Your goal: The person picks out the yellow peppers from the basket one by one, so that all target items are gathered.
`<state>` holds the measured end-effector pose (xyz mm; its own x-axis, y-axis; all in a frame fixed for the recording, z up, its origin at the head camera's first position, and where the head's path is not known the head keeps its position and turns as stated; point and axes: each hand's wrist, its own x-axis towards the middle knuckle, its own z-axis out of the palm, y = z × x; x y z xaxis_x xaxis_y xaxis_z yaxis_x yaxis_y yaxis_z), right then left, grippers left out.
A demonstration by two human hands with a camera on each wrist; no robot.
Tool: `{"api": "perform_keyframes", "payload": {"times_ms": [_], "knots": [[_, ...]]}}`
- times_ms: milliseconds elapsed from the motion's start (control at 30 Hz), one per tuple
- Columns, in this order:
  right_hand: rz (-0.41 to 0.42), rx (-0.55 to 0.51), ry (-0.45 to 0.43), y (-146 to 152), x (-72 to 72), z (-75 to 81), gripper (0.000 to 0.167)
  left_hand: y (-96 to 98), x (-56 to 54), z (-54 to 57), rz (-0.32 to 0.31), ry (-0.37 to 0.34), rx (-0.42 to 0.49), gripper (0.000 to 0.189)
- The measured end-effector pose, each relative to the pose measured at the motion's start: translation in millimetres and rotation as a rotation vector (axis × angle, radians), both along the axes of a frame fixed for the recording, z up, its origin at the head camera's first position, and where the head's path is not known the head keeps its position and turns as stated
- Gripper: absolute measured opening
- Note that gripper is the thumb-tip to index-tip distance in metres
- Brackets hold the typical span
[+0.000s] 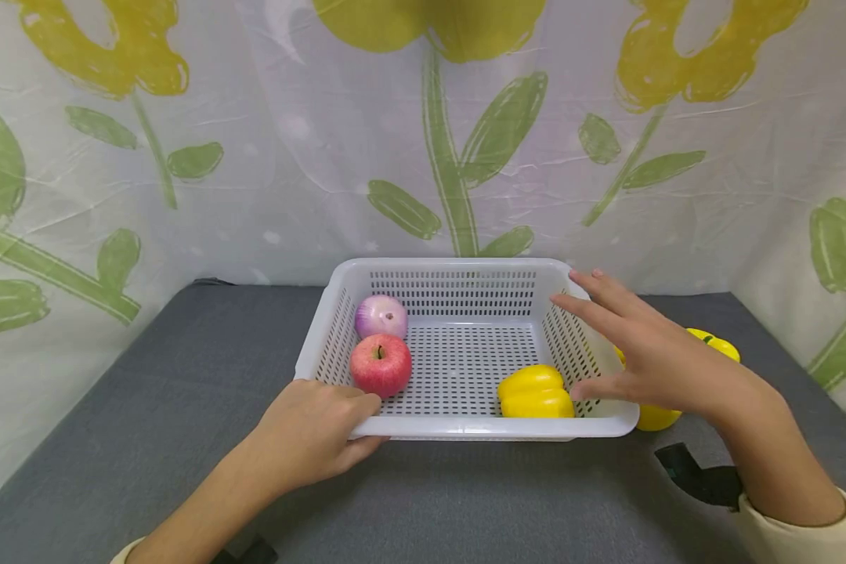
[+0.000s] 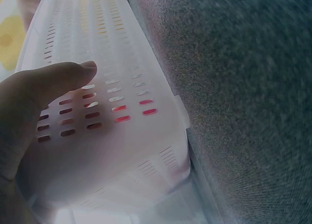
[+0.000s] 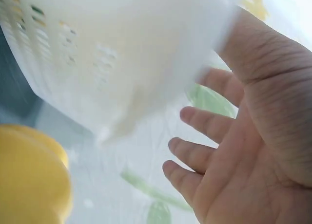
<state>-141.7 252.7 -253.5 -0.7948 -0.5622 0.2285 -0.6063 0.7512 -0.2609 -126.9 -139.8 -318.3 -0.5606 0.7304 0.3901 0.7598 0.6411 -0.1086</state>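
A white perforated plastic basket (image 1: 465, 427) stands in front of me. Inside it, a purple onion (image 1: 381, 316) and a red apple (image 1: 381, 366) lie at the left, and a yellow bell pepper (image 1: 536, 392) near the front right corner. My left hand (image 1: 317, 427) grips the front left rim; its thumb (image 2: 63, 80) lies along the perforated outer wall in the left wrist view. Over the right rim hovers my right hand (image 1: 638, 345), fingers spread and nothing held. The right wrist view shows its fingers (image 3: 207, 124) beside the basket's blurred corner.
More yellow pepper (image 1: 719, 346) shows outside the basket on the right, partly hidden behind my right hand. Grey cloth (image 1: 240, 352) covers the table. A flower-printed curtain (image 1: 289, 157) hangs close behind the basket and along both sides.
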Motion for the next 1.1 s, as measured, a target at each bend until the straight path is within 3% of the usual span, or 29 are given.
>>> {"api": "perform_keyframes", "payload": {"times_ms": [267, 600, 1100], "knots": [[0.034, 0.094, -0.13, -22.2, -4.2, -20.5, 0.1, 0.3, 1.1, 0.1, -0.003, 0.011, -0.001, 0.036], [0.061, 0.285, -0.009, -39.1, -11.2, -32.4, 0.074, 0.7, 1.9, 1.6, 0.009, 0.0, -0.003, 0.036], [0.099, 0.199, 0.033, -38.8, -14.2, -35.7, 0.061, -0.8, -0.1, 0.1, -0.002, 0.021, 0.001, 0.036]]}}
